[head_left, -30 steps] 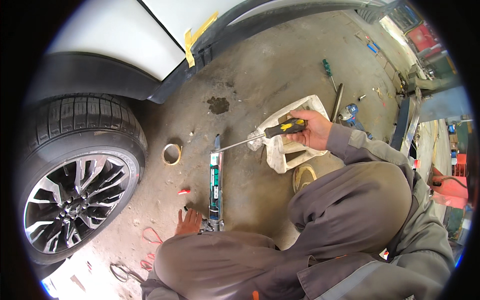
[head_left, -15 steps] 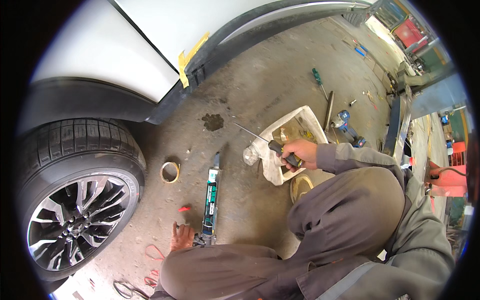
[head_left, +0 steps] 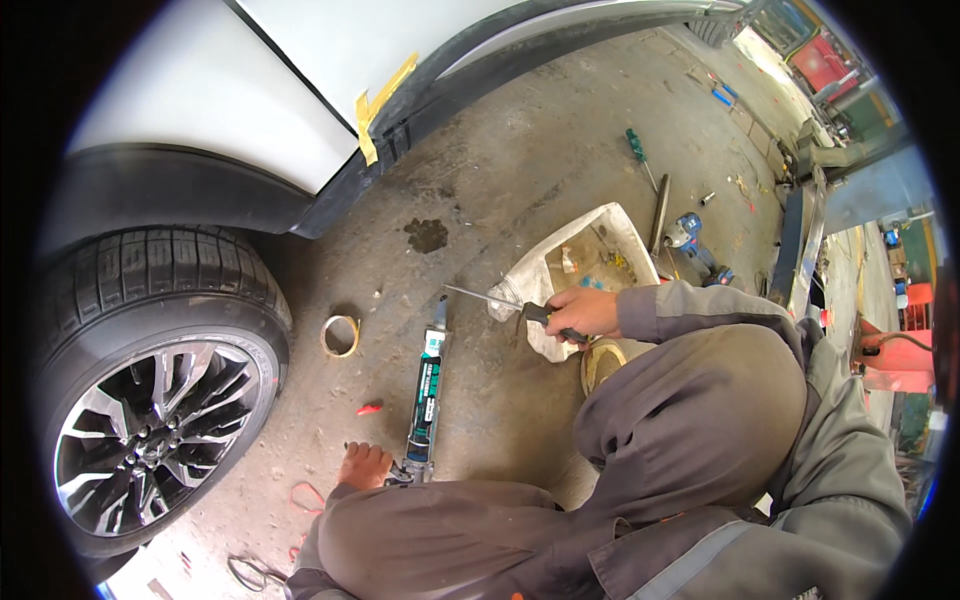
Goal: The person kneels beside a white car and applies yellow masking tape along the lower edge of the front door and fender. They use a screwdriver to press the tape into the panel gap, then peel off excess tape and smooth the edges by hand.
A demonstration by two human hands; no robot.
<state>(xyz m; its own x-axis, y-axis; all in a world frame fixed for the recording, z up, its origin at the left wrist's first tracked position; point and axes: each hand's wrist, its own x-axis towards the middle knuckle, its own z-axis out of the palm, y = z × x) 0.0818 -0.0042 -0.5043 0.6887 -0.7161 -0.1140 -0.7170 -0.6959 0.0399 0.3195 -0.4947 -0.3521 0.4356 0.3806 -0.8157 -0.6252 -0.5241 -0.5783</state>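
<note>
In my right hand (head_left: 583,313), closed round its dark handle, is a screwdriver (head_left: 490,299). Its long shaft points left, and the tip appears close to the nozzle end of a caulking gun (head_left: 424,400); I cannot tell whether they touch. The gun carries a cartridge with a dark and green label, its nozzle pointing away from me. Low on the left, my left hand (head_left: 366,466) is closed at the gun's handle end, beside my knee. Part of that handle is hidden by the hand and leg.
A cut-open white plastic jug (head_left: 608,217) holds small parts by my right hand. A tape roll (head_left: 341,336) and red piece (head_left: 370,408) lie left. Beyond are a green-handled screwdriver (head_left: 636,147) and cordless tool (head_left: 688,232). A car wheel (head_left: 160,400) and taped white body panel (head_left: 200,90) border the left.
The screwdriver's tip has swung left and nearer to me, toward the caulking gun's nozzle. My right hand has shifted slightly left. The gun has tilted a little to the right.
</note>
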